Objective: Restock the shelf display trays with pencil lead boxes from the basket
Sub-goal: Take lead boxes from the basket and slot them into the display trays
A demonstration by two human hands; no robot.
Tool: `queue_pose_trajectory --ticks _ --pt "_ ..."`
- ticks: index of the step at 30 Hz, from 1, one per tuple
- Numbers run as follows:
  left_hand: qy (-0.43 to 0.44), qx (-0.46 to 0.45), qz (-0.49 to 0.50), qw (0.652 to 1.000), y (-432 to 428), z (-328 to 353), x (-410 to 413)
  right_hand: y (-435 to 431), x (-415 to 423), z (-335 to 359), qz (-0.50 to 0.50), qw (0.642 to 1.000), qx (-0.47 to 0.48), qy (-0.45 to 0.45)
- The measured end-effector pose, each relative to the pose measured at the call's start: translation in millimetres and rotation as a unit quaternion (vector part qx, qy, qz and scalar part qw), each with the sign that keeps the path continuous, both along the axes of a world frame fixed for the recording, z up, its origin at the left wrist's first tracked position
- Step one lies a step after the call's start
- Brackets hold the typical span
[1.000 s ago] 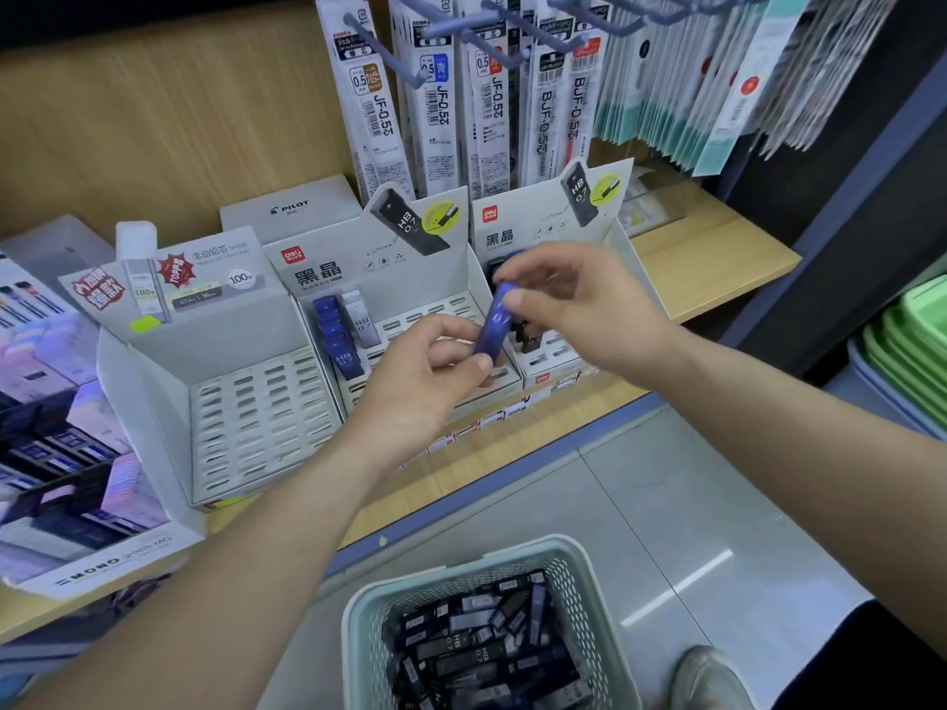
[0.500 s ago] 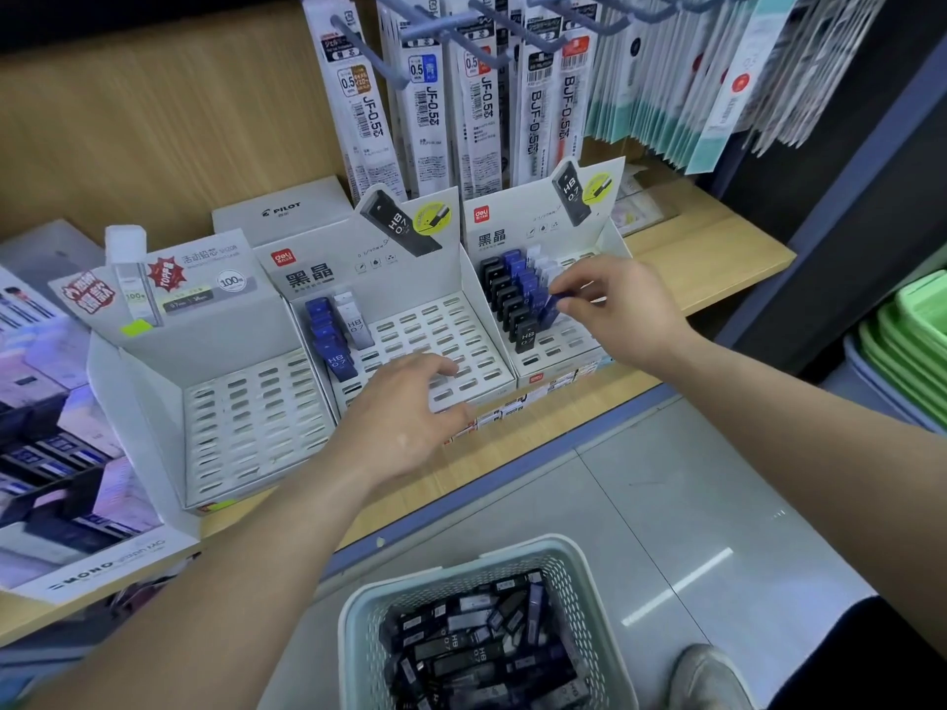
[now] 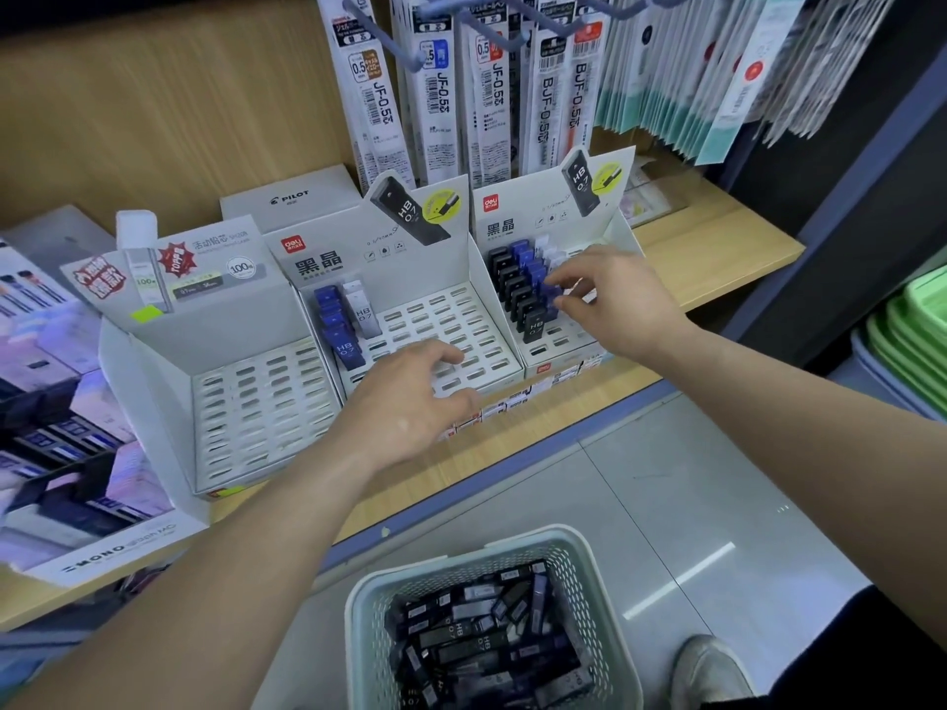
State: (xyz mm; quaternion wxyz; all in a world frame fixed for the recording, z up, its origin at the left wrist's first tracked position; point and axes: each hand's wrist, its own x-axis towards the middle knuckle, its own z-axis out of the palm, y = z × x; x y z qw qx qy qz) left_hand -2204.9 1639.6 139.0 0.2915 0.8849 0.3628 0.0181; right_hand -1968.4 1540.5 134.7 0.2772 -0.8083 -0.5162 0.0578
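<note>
Standing in black and blue rows, slim boxes (image 3: 533, 324) touch right fingers (image 3: 574, 269), grip unclear; left fingers (image 3: 439, 354) relaxed.

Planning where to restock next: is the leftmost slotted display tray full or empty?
Empty. The leftmost tray shows only bare slots; nothing stands in it.

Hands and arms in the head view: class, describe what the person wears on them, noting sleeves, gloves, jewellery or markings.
Both arms are bare: no sleeve shows on the left forearm or the right forearm anywhere in the frame. The left hand and right hand wear no gloves, and no ring, watch, bracelet or marking can be seen on them.
</note>
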Motion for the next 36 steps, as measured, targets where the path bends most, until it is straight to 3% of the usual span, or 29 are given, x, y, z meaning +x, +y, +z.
queue_pose_trajectory --ticks 5,10,15,21,24,31,36 --pt "-0.053 0.013 -0.03 0.998 -10 9 -15 -26 -6 15 -0.03 0.999 0.019 0.018" --pt "-0.055 -0.012 -0.056 0.997 -34 0 -45 -65 -33 17 -0.038 0.995 -0.033 0.091" --pt "0.015 -0.082 -0.064 0.994 -67 -46 -82 -109 -72 -22 -0.036 0.984 -0.112 0.133" --pt "0.182 -0.09 -0.137 0.969 -106 -121 -123 -177 -128 -130 -0.108 0.952 -0.231 0.168" --pt "0.209 -0.109 -0.142 0.961 -116 -151 -125 -200 -150 -168 -0.136 0.936 -0.256 0.2" --pt "0.243 -0.116 -0.148 0.952 -125 -225 -110 -200 -184 -212 -0.156 0.933 -0.195 0.259" --pt "0.245 -0.112 -0.146 0.952 -124 -261 -108 -196 -189 -227 -0.172 0.946 -0.165 0.219"
